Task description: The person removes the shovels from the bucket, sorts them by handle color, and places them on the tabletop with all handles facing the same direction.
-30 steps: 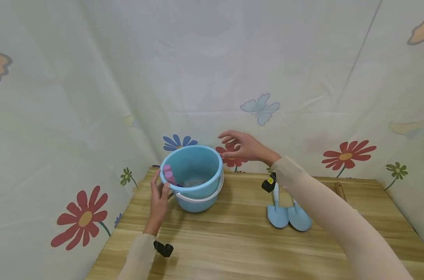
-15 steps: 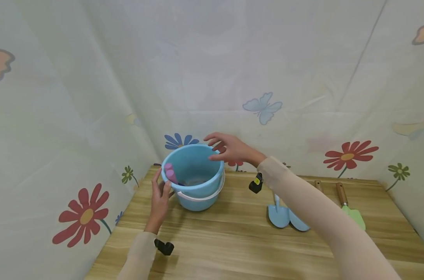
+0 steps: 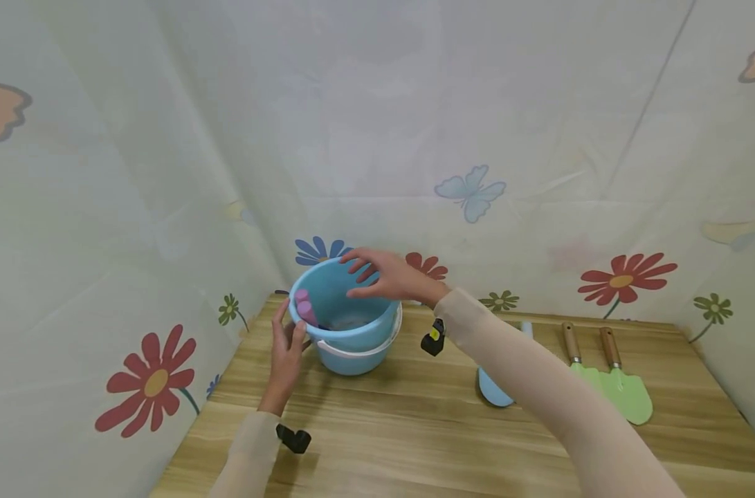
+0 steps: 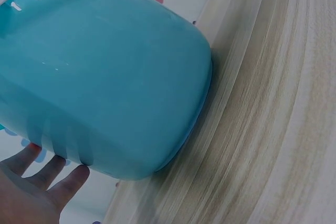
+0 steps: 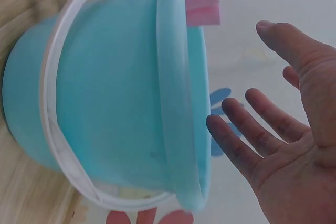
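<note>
Where the blue bucket (image 3: 360, 339) stands: upright on the wooden table (image 3: 402, 443), near its back-left corner.
Left hand (image 3: 286, 349): straightish fingers touch its side, probably steadying it.
Right hand (image 3: 389, 277): fingers wide, holding nothing, above the mouth, apparently clear of the rim.
White handle (image 3: 352, 355): lowered, leaving the mouth unobstructed.
Pink pieces (image 3: 306, 311): inside, seemingly propped against the left wall.

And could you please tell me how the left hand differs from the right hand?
The left hand is beside the blue bucket, while the right hand is above its opening.
The left hand touches the bucket's outer side; the right hand touches nothing.
Both come out of pale sleeves, each with a small black device near the wrist.
</note>
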Demonstrator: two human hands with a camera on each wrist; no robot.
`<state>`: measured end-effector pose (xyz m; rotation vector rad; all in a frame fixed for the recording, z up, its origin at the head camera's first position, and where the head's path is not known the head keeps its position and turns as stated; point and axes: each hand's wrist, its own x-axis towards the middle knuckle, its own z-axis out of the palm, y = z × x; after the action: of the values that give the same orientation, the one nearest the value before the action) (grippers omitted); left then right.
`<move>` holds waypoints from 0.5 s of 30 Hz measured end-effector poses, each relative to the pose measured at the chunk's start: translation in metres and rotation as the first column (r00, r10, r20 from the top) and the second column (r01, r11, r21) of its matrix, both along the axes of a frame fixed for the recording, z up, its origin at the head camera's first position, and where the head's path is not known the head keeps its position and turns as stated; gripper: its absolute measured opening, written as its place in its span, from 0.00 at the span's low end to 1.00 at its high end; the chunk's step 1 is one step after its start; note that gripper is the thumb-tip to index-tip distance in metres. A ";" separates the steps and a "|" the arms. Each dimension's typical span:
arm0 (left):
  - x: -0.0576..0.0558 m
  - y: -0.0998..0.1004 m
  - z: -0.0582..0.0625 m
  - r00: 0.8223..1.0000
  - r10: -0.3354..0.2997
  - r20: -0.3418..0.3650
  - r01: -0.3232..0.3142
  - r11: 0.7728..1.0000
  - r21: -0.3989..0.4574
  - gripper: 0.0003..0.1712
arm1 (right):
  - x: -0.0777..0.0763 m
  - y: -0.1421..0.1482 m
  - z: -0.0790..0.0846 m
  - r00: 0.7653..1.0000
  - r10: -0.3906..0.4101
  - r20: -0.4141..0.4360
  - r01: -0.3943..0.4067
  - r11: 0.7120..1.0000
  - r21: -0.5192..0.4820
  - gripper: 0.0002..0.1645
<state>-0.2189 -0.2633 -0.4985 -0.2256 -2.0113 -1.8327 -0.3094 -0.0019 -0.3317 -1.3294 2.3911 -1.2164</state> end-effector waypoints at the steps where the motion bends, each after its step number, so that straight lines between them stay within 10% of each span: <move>1: 0.000 0.000 0.000 1.000 -0.004 -0.002 0.004 1.000 0.006 0.36 | 0.001 -0.003 -0.001 1.000 0.005 -0.004 -0.005 1.000 0.001 0.39; 15: 0.000 -0.001 0.000 1.000 -0.008 0.000 0.008 1.000 0.000 0.35 | 0.015 -0.048 -0.008 0.996 0.070 -0.049 -0.069 0.997 0.018 0.37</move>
<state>-0.2193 -0.2640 -0.4980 -0.2346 -2.0127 -1.8377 -0.2948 -0.0502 -0.3401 -1.4420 2.3608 -1.1560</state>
